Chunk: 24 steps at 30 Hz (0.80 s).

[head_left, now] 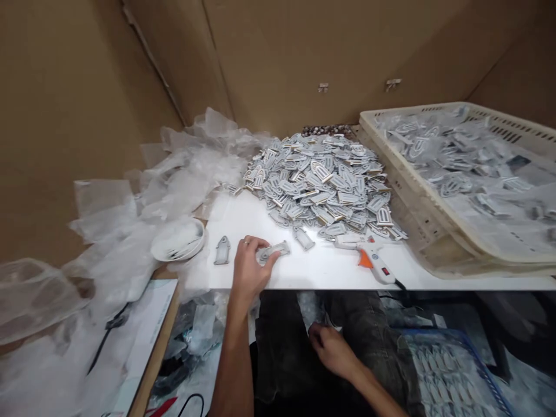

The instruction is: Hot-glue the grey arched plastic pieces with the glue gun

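At the table's front edge my left hand (252, 266) pinches a small grey arch-topped metal piece (275, 250) between thumb and fingers, just above the white tabletop (226, 217). A similar piece (222, 251) lies flat to the left of that hand, and another piece (303, 238) to its right. Behind them rises a big pile of such pieces (321, 179). My right hand (332, 350) is down over my lap with its fingers curled closed. Clear plastic (309, 307) shows just beyond its fingertips; what the fingers hold, if anything, is hidden.
A white glue gun (373, 258) with an orange trigger lies right of the pile. Beside it stands a cream plastic crate (417, 231) of bagged pieces. Translucent bags (186, 179) and a white bowl (191, 240) are at left. A blue tray (482, 365) sits below right.
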Available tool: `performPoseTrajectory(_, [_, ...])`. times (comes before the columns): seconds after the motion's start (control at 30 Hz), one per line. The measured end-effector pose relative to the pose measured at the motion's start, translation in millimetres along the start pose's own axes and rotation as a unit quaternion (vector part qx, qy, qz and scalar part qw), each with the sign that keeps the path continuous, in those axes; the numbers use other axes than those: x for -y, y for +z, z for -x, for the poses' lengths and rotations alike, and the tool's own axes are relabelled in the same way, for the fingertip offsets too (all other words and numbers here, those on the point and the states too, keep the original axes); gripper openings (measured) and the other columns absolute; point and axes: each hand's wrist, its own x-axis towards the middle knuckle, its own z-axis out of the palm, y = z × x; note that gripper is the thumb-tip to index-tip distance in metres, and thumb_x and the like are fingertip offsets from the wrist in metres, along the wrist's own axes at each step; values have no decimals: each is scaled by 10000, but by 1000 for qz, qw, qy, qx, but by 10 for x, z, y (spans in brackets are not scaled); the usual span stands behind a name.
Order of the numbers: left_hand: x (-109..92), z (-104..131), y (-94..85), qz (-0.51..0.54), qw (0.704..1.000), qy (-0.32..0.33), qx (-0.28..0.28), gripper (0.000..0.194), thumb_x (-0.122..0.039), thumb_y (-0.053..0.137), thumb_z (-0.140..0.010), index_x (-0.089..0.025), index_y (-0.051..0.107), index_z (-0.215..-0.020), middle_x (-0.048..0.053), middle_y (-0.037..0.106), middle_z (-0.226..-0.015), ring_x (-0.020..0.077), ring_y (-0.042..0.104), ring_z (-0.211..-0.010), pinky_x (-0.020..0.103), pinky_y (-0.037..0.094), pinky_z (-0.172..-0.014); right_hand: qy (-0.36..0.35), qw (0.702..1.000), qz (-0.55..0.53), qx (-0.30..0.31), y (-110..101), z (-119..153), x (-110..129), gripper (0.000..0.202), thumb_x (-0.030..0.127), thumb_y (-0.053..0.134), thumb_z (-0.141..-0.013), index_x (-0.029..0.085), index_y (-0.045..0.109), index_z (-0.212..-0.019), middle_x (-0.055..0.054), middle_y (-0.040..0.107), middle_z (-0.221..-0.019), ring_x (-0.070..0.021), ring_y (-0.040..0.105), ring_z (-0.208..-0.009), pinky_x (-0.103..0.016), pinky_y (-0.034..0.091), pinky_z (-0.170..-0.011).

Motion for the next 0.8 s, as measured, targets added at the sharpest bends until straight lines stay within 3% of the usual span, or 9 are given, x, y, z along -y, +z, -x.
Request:
performPoseTrajectory(0.1, [-3,90,9,10,1000,-2,-14,132,-260,703,-905,-212,580,-918,44,633,-924,220,596,-912,345,485,-851,-66,995,-78,-12,-388,211,272,338,375,407,-1131,225,709,-1104,-26,733,-1024,-159,699,-974,-260,521,-897])
performPoseTrajectory(0.2, [-8,159,8,13,1000,-10,-20,72,-244,661,-944,-215,595,-945,36,645,-905,207,620,-886,326,485,-808,-85,984,-144,-57,-722,331,476,443,547,410,-1115,220,697,-1030,-32,711,-972,-173,682,-925,-266,509,-844])
performPoseTrajectory(0.37, [-16,178,27,-2,999,-7,-36,26,-224,619,-967,-210,614,-946,57,678,-942,235,630,-946,351,478,-852,-107,972,-157,-140,-993,388,614,386,541,503,-1079,242,744,-1051,-40,725,-1020,-190,684,-944,-276,513,-868])
performPoseTrajectory(0.5, [-34,158,60,-28,999,3,-41,46,-233,606,-966,-216,624,-927,69,681,-951,261,624,-979,376,468,-887,-92,968,-137,-191,-1108,430,462,394,540,514,-1067,222,745,-1046,-63,733,-1031,-209,694,-953,-291,521,-873])
performPoseTrajectory(0.57, [-46,146,76,-41,998,5,-43,54,-249,609,-963,-218,622,-920,73,680,-952,268,623,-988,380,466,-888,-60,979,-118,-154,-1095,418,309,455,568,460,-1079,199,719,-1027,-76,728,-989,-215,695,-940,-297,525,-848])
performPoseTrajectory(0.63, [-59,130,95,-53,998,7,-45,55,-261,613,-957,-217,626,-926,73,678,-953,272,621,-990,383,464,-892,-28,992,-92,-80,-962,342,159,485,538,383,-1108,180,699,-1025,-75,721,-932,-204,697,-906,-291,529,-812])
performPoseTrajectory(0.73, [-76,98,131,-73,996,3,-48,76,-280,610,-955,-211,637,-938,78,677,-959,285,615,-995,401,455,-907,18,998,-54,-7,-519,92,20,290,287,489,-1077,153,721,-966,-61,724,-897,-169,698,-844,-289,538,-810])
performPoseTrajectory(0.8, [-84,76,155,-86,995,-3,-51,99,-297,600,-959,-208,638,-936,83,674,-959,299,611,-999,416,448,-911,82,996,-5,23,-159,-118,-17,218,297,662,-1015,128,689,-881,-47,692,-831,-172,688,-800,-315,556,-787])
